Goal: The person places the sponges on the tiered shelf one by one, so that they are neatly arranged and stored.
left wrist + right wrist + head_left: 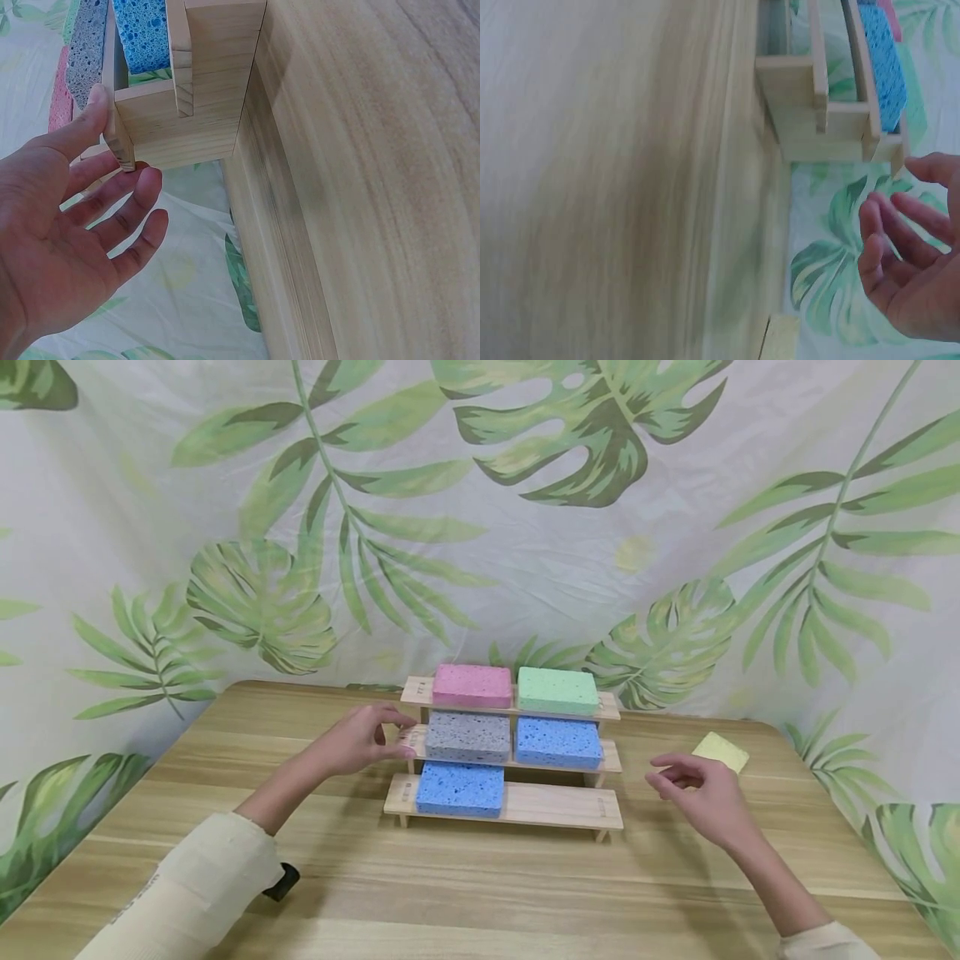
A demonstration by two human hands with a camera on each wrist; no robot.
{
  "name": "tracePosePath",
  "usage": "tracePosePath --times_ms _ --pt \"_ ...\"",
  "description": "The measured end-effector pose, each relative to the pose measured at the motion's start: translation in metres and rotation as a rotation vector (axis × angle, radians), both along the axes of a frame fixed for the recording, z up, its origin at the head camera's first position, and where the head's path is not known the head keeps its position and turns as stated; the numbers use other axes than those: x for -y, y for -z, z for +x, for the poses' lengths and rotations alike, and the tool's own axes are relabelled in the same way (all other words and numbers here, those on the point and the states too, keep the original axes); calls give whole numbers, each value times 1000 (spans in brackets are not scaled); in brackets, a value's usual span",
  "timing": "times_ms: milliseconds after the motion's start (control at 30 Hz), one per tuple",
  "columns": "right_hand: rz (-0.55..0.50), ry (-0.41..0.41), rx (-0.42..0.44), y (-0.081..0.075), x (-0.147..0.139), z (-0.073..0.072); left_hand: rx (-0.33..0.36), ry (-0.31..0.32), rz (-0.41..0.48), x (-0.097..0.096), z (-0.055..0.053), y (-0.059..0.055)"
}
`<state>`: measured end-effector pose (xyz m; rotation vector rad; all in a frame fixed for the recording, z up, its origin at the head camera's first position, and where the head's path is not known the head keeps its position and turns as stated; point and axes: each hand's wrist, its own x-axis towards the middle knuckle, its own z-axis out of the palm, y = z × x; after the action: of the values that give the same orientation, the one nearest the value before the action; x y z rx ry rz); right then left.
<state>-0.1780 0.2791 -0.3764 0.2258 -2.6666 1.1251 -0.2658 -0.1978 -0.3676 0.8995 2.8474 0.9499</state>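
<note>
A three-tier wooden rack (558, 802) stands on the table. Its top shelf bears a pink sponge (472, 685) and a green sponge (557, 691). One tier down sit a grey sponge (467, 737) and a blue sponge (557, 742); another blue sponge (460, 791) lies on the left part of the lowest shelf. My left hand (367, 739) is at the middle shelf's left end, thumb and fingers apart, fingertips right at the wood. To the right of the rack, my right hand (705, 793) hovers with loosely bent fingers, holding nothing. It partly hides a yellow sponge (722, 752).
The wood-grain table (465, 893) extends around the rack. Behind it hangs a pale cloth (540, 585) with green leaf prints. A small black object (283, 882) shows beside the left sleeve (202, 881).
</note>
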Motion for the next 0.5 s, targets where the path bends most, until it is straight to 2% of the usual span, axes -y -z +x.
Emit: tracePosePath --times_ms 233,500 --pt "82 94 20 9 -22 -10 9 -7 -7 0 0 -1" --pt "230 106 -17 18 -43 -19 11 -13 -13 -1 1 -1"
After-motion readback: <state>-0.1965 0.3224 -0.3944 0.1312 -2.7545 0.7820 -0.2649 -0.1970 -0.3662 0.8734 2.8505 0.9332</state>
